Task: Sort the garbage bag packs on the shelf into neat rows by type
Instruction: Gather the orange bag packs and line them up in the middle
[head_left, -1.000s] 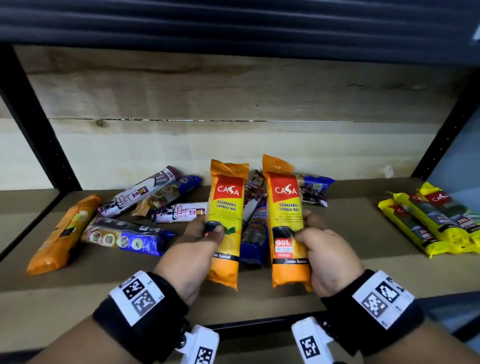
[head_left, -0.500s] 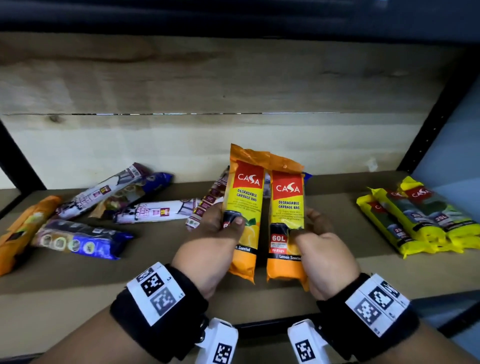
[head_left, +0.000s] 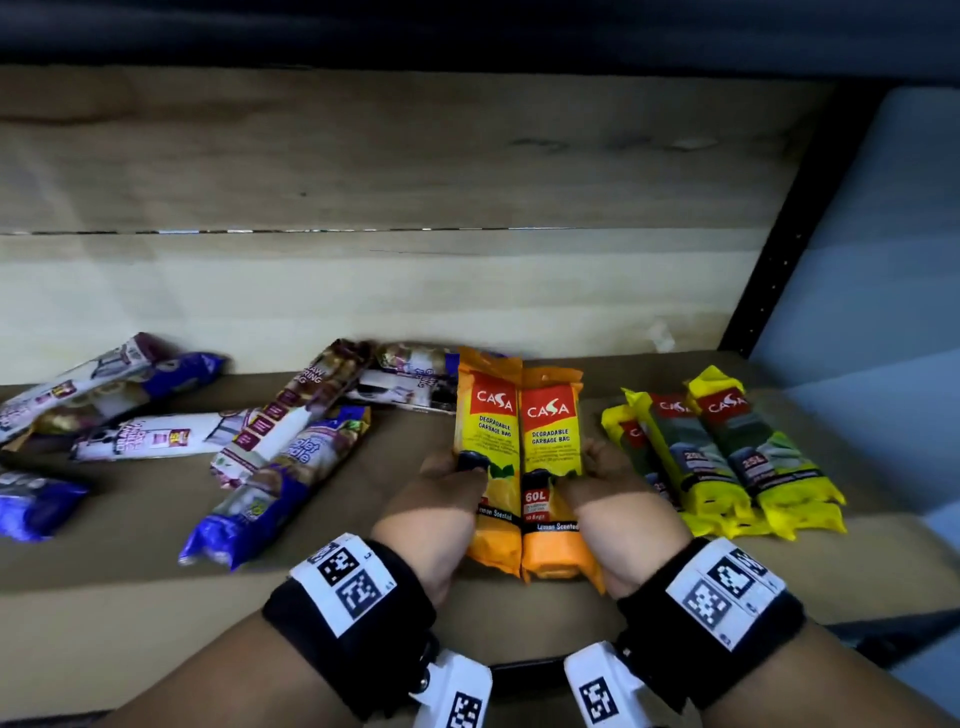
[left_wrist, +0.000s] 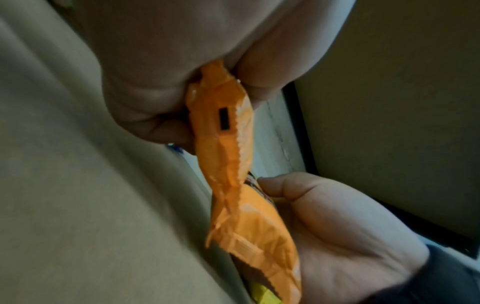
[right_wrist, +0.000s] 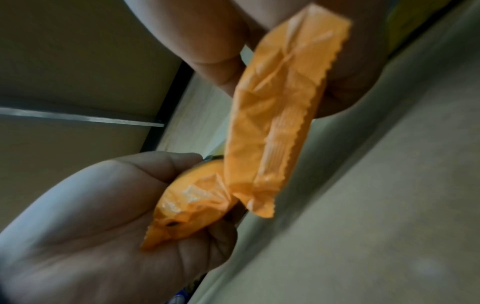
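The left hand (head_left: 441, 499) grips one orange pack (head_left: 491, 447) and the right hand (head_left: 613, 493) grips the other orange pack (head_left: 550, 452), pressed side by side just left of the yellow packs (head_left: 727, 457). Next, probably, lower both flat onto the shelf (head_left: 130, 597), parallel to that row.

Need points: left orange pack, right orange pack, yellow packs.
left orange pack (head_left: 493, 415), head view, red logo panel.
right orange pack (head_left: 550, 436), head view, yellow label area.
yellow packs (head_left: 727, 457), head view, middle of the group.

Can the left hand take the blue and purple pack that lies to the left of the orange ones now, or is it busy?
Probably not yet: the left hand grips an orange pack. The blue and purple pack lies uncovered beside it.
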